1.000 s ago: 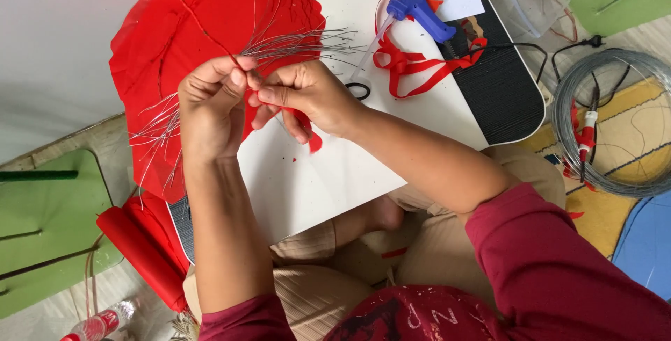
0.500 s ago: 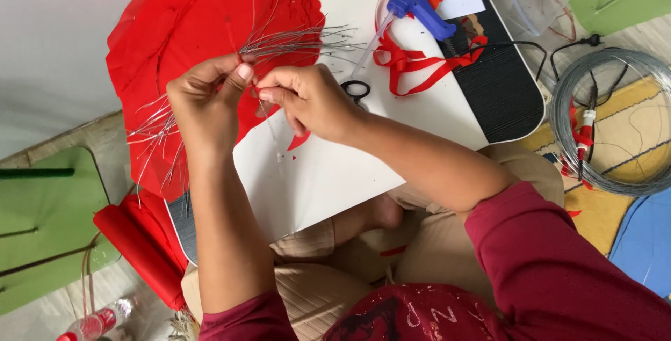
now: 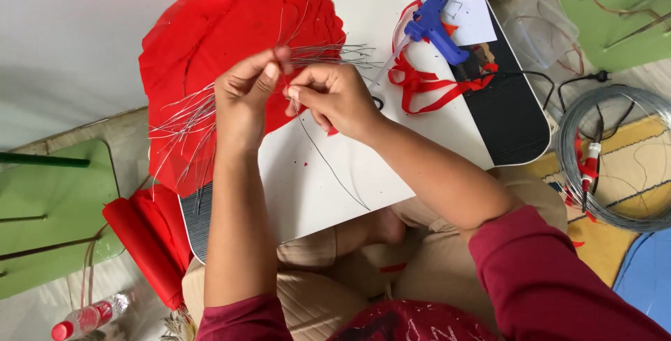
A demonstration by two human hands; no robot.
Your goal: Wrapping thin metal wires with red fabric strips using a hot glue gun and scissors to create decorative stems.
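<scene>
A: Red paper petals (image 3: pixel 224 54) lie at the left of the worktop (image 3: pixel 314 173), thin wires (image 3: pixel 185 121) fanning out beneath. Where are the hands?

B: Left hand (image 3: pixel 244 96) pinches the wire bundle with the red piece; right hand (image 3: pixel 335 96) pinches 1 strand (image 3: pixel 328 166) trailing across the board.

A: Risk?

B: Loose ends could splay or poke a fingertip if the pinch slackens, I'd judge.

A: Further right?

B: Red ribbon (image 3: pixel 426 89) lies against the blue glue gun (image 3: pixel 433 23); a snagged sleeve might drag it. Wire coil (image 3: pixel 615 159) sits well apart.
</scene>
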